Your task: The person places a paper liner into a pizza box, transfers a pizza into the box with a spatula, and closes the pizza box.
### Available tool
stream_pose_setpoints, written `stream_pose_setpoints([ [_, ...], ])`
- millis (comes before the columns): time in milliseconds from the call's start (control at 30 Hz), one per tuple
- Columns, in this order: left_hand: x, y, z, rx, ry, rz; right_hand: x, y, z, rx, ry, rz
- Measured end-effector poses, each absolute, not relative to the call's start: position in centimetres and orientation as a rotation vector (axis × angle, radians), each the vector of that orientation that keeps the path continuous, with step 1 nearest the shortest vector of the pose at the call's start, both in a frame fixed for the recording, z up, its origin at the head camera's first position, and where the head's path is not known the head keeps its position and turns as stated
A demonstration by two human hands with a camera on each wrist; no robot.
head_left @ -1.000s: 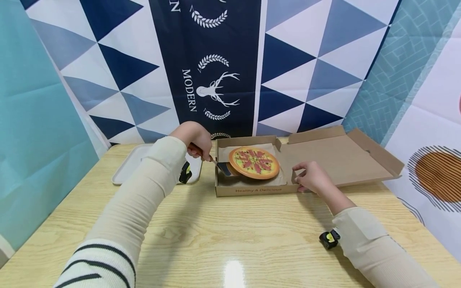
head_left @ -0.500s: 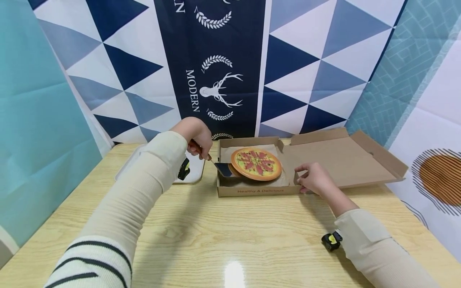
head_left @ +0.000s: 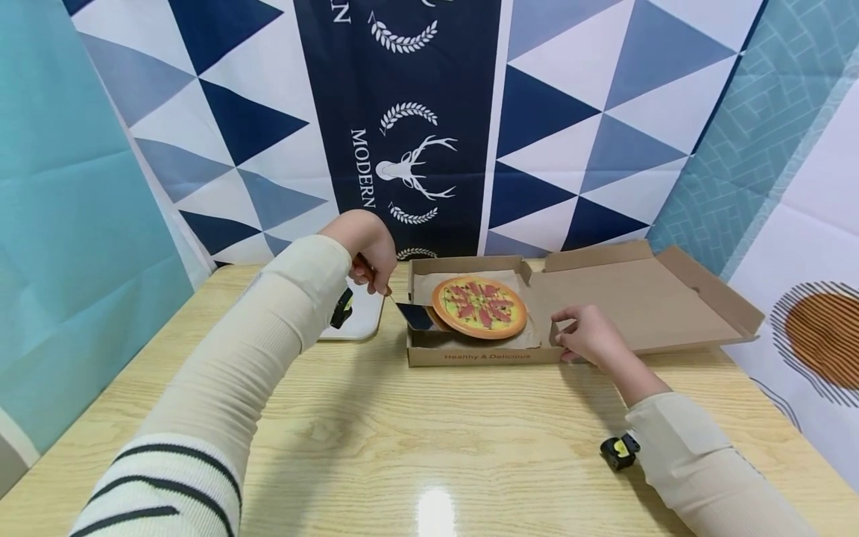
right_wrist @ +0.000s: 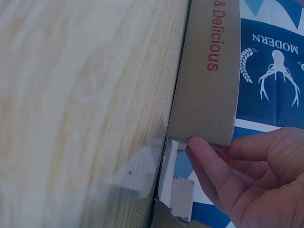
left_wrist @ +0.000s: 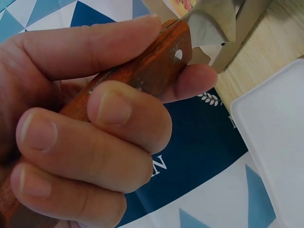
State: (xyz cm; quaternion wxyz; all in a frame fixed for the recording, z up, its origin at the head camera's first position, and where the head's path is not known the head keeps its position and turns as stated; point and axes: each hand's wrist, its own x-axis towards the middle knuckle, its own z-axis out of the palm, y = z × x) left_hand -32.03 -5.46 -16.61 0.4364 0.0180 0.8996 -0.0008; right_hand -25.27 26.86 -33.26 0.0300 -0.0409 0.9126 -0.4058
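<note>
My left hand (head_left: 373, 255) grips the wooden handle (left_wrist: 142, 71) of a spatula, fingers curled round it. The dark flat blade of the spatula (head_left: 415, 316) slopes down over the left wall of an open cardboard pizza box (head_left: 486, 356). Its tip reaches the left edge of a pizza (head_left: 479, 307), and whether it goes underneath is hidden. The pizza has an orange-brown crust and red topping strips, and lies on paper in the box. My right hand (head_left: 585, 333) pinches the front right corner of the box wall (right_wrist: 204, 95) between thumb and fingers.
The box lid (head_left: 624, 294) lies folded open to the right. A white tray (head_left: 365, 313) is left of the box, partly hidden by my left arm. Patterned cloth (head_left: 416, 112) hangs behind the wooden table (head_left: 403, 432).
My left hand has risen a little and shifted left relative to the box; more of the spatula blade shows beside the pizza. The right hand keeps its place at the box corner.
</note>
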Motion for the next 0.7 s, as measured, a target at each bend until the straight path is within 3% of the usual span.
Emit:
stream_pose_setpoints([
  [700, -31.0, -4.9, -15.4, -0.03, 2.236, -0.046, -25.4, 26.9, -33.3, -0.135, 2.819, -1.231],
])
